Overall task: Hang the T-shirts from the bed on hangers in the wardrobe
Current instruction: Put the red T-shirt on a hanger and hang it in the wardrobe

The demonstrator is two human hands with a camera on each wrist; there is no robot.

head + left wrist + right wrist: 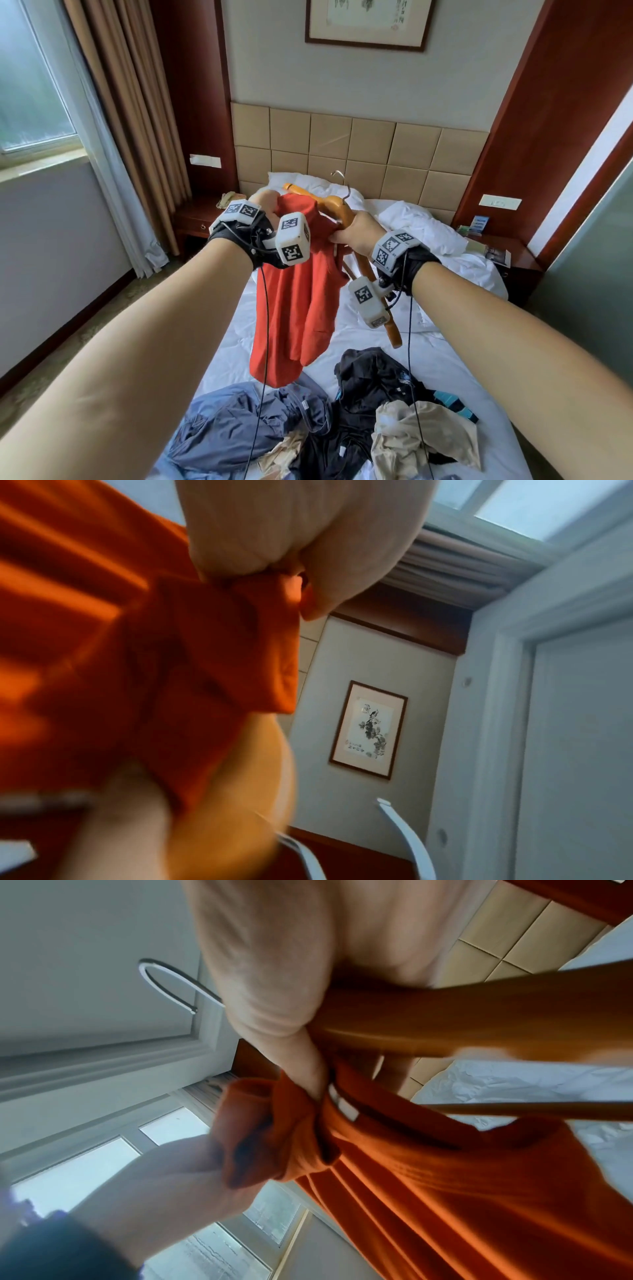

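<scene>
1. At centre left of the head view, the left hand (265, 205) pinches a bunched edge of the orange T-shirt (294, 301); its grip is clenched on the cloth.
2. In mid-frame the shirt hangs limp above the bed (445, 370), plain orange, deeply creased, a white neck label showing in the right wrist view. It looks light and soft, likely to slump and slip, so the neckline and shoulder seams are the best places to take hold.
3. Right of centre, the right hand (356, 233) grips the wooden hanger (337, 205) and seems also to nip the collar, though blur makes this uncertain.
4. Along the lower edge, more crumpled T-shirts (370, 411) lie on the bed.
</scene>
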